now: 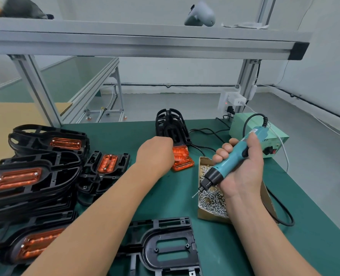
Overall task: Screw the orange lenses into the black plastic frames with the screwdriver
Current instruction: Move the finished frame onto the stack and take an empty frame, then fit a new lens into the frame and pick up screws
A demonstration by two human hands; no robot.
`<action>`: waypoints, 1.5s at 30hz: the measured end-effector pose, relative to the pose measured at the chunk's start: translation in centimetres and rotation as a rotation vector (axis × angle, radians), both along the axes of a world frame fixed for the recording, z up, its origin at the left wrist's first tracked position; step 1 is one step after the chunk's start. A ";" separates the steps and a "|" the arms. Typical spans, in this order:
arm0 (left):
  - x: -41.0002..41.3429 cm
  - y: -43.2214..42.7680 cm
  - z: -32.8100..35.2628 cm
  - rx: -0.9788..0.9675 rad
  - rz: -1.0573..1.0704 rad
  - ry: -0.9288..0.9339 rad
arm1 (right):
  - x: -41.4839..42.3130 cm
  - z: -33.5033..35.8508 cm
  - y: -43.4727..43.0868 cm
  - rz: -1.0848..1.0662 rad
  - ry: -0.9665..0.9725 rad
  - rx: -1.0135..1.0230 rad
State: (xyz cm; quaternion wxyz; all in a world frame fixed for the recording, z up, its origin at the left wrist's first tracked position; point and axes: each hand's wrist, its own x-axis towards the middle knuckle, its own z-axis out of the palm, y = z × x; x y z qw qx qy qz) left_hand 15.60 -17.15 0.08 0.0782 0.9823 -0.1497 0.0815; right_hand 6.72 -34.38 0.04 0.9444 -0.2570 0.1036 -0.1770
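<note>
While frames (65, 168) crowd the left, screws (212, 202) sit under the screwdriver (232, 158); lenses (182, 158) beyond.

Glossy translucent orange lenses (182, 158), matt black plastic frames (165, 248), shiny metal screws (211, 198)

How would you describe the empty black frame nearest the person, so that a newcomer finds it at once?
Look at the green table. At its near edge, between the two forearms, lies a black plastic frame. Unlike the stacked frames to its left, which hold orange lenses, its window is empty and shows the green surface.
</note>
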 end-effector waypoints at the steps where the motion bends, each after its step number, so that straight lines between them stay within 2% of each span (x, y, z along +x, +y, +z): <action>1: -0.2 0.1 0.2 -0.011 0.000 0.008 | 0.0 0.0 0.0 0.001 -0.002 -0.001; 10: -4.2 2.6 1.5 -0.215 -0.038 0.077 | -0.1 0.0 0.3 -0.001 -0.017 -0.011; 18: -10.7 7.8 0.4 -0.431 -0.265 0.430 | 0.0 -0.2 0.2 -0.002 -0.009 -0.035; 21: -13.0 9.1 -0.2 -0.492 -0.320 0.505 | 0.0 -0.3 0.2 -0.005 -0.012 -0.037; 32: -15.0 9.3 -0.5 -0.379 -0.348 0.342 | -0.1 -0.4 0.3 -0.011 -0.002 -0.074; 45: -15.3 9.0 -1.5 -0.288 -0.438 0.322 | -0.2 -0.3 0.4 0.001 -0.012 -0.081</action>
